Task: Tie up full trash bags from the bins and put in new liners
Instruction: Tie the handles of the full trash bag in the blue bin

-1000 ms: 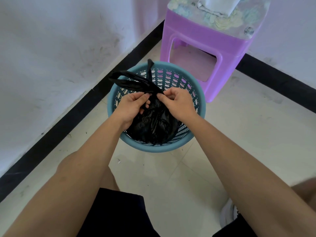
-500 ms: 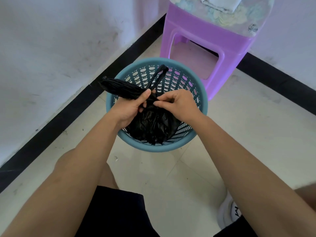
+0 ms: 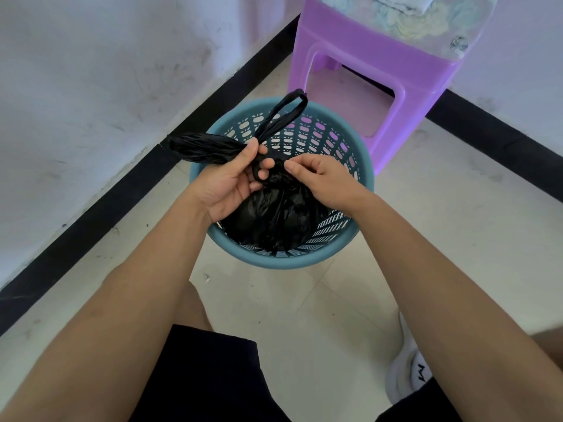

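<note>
A full black trash bag (image 3: pixel 275 216) sits inside a round teal lattice bin (image 3: pixel 364 166) on the tiled floor. My left hand (image 3: pixel 230 181) grips the bag's two gathered handles just left of the neck; one handle sticks out flat to the left, the other loops up over the bin's far rim. My right hand (image 3: pixel 320 178) pinches the twisted neck of the bag from the right, thumb and forefinger together. Both hands meet over the middle of the bin.
A purple plastic stool (image 3: pixel 377 74) with a patterned cover stands just behind the bin, against the right wall. White walls with a black baseboard (image 3: pixel 100 208) form a corner. My bent knees, dark shorts and a white shoe (image 3: pixel 408 373) are below.
The two bag handles have come apart: one now points left from my left hand, the other has risen as a loop over the far rim. My right hand has opened its grip to a pinch at the neck.
</note>
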The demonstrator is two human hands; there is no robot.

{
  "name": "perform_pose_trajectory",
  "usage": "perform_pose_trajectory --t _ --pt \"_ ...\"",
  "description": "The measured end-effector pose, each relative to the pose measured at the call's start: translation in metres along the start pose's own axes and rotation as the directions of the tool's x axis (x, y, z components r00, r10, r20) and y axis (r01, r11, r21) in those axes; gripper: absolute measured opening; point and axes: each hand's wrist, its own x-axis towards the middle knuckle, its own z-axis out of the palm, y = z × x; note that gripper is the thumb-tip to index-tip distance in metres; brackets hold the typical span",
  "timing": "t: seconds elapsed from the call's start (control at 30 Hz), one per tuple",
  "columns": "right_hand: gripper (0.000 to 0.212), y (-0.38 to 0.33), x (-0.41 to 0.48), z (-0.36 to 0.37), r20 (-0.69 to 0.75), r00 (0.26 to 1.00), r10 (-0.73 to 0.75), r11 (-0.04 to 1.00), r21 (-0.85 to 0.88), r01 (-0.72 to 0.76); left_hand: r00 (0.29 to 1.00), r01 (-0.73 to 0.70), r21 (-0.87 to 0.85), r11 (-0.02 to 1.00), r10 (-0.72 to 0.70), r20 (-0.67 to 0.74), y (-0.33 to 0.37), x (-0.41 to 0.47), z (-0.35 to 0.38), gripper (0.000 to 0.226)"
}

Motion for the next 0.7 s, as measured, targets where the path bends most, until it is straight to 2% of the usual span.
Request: perform_pose_trajectory --t 0.23,0.3,0.43,0.57,0.7 --pt "0.019 -0.001 -0.004 0.007 -0.033 0.996 0.079 0.989 0.131 -0.074 0.999 0.038 0.062 0.997 -0.039 0.010 -0.001 -0.001 0.002 0.025" --pt "0.018 -0.003 -0.004 0.005 -0.037 0.994 0.099 0.970 0.227 -0.088 0.998 0.057 0.077 0.995 -0.059 0.028 0.000 -0.001 -0.001 0.027" --pt "0.036 -0.024 -0.001 0.001 -0.022 0.982 0.186 0.877 0.455 -0.156 0.996 0.080 0.117 0.990 -0.085 0.038 -0.001 -0.005 -0.010 0.023" --pt "0.019 -0.041 0.000 0.001 -0.024 0.994 0.109 0.754 0.654 -0.067 0.996 0.081 0.210 0.974 -0.088 0.023 -0.007 -0.015 -0.019 0.016" --pt "0.024 -0.044 -0.002 0.011 -0.119 0.990 0.070 0.722 0.691 0.033 0.995 0.097 0.203 0.974 -0.088 -0.057 -0.010 -0.019 -0.015 0.020"
